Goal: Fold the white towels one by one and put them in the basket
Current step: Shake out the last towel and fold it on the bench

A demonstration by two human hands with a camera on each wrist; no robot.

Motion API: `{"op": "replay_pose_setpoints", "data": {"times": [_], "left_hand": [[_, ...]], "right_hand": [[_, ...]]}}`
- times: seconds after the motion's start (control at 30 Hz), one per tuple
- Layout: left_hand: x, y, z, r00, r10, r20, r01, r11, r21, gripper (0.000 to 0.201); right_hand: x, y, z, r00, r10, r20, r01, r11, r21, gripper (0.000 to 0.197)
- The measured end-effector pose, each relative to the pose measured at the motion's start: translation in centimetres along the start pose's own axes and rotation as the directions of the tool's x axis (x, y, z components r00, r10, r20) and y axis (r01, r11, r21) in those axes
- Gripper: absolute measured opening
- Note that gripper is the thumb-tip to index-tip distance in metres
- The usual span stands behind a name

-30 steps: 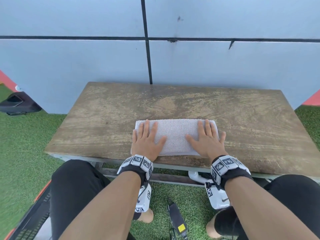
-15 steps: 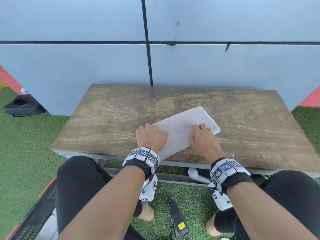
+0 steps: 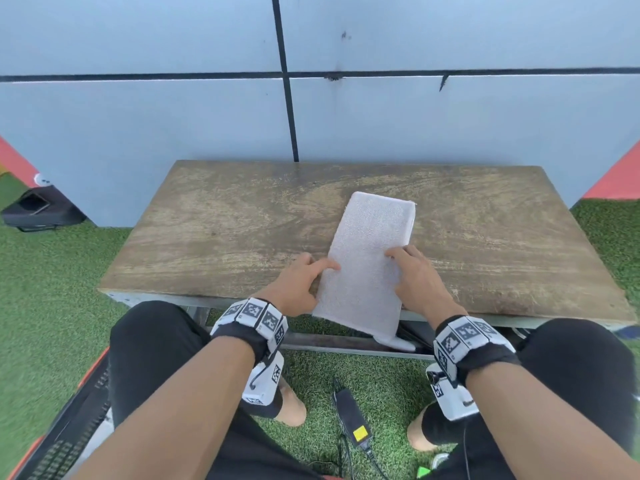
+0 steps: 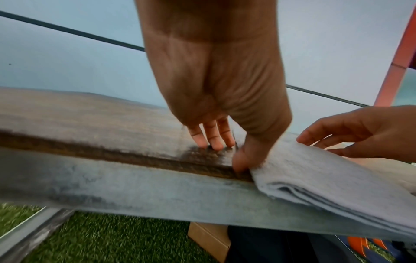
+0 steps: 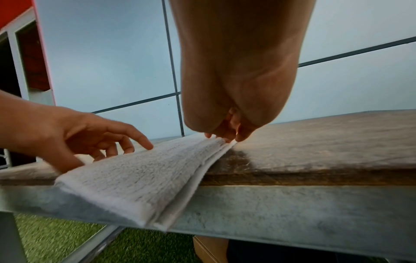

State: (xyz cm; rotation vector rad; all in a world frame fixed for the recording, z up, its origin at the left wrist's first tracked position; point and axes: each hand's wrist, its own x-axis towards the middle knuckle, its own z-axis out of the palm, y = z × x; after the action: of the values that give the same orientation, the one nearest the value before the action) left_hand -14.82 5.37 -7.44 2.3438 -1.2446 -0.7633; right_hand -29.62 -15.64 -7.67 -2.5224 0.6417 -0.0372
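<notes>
On the table (image 3: 221, 216), folded white towel (image 3: 370, 251) overhangs.

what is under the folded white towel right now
Mostly the wooden table; the towel overhangs the near edge, with nothing directly beneath that end. Whether anything lies under the covered part cannot be seen.

Head looks down; wrists close, low; share towel (image 3: 369, 258).
</notes>
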Motion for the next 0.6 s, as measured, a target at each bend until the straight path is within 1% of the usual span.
{"op": "replay_pose_setpoints", "data": {"times": [0.07,0.1,0.17,0.27,0.33,0.4,0.43,0.5,0.53,0.6], "left_hand": [[0.1,0.0,-0.1,0.998,0.008,0.061,-0.014,0.994,0.105,0.082],[0.1,-0.1,0.0,0.998,0.016,0.064,-0.025,0.989,0.146,0.084],[0.2,-0.5,0.6,0.998,0.053,0.014,-0.055,0.983,0.173,0.081],[0.5,-1.1,1.2,0.988,0.131,-0.079,-0.123,0.988,0.095,0.070],[0.5,-0.6,0.6,0.984,0.152,-0.097,-0.147,0.988,0.055,0.050],[0.6,0.2,-0.3,0.985,0.140,-0.096,-0.141,0.990,0.001,0.033],[0.7,0.6,-0.6,0.984,0.135,-0.114,-0.139,0.990,-0.032,0.029],[1.0,1.2,-0.9,0.971,0.135,-0.196,-0.155,0.984,-0.092,0.029],[1.0,1.6,-0.9,0.961,0.115,-0.250,-0.154,0.978,-0.140,0.029],[1.3,2.1,-0.6,0.936,0.029,-0.351,-0.134,0.951,-0.280,0.028]], "right_hand": [[-0.3,0.3,-0.2,0.999,-0.026,0.034,0.025,0.999,0.042,0.061],[-0.5,0.4,-0.3,0.998,-0.045,0.053,0.042,0.998,0.055,0.061],[-0.8,0.7,-0.3,0.994,-0.070,0.085,0.065,0.996,0.059,0.062],[-1.1,1.2,-0.1,0.992,-0.056,0.116,0.051,0.998,0.047,0.066],[-1.3,1.5,-0.2,0.988,-0.060,0.145,0.057,0.998,0.023,0.071],[-1.7,1.6,-0.4,0.978,-0.067,0.198,0.069,0.998,-0.006,0.077],[-2.0,1.5,-0.6,0.971,-0.061,0.230,0.065,0.998,-0.011,0.081],[-2.5,1.0,-1.1,0.959,-0.045,0.278,0.052,0.998,-0.018,0.090],[-2.7,0.8,-1.3,0.955,-0.050,0.292,0.062,0.998,-0.031,0.092],[-2.6,0.4,-1.3,0.953,-0.088,0.289,0.116,0.990,-0.082,0.093]]}}
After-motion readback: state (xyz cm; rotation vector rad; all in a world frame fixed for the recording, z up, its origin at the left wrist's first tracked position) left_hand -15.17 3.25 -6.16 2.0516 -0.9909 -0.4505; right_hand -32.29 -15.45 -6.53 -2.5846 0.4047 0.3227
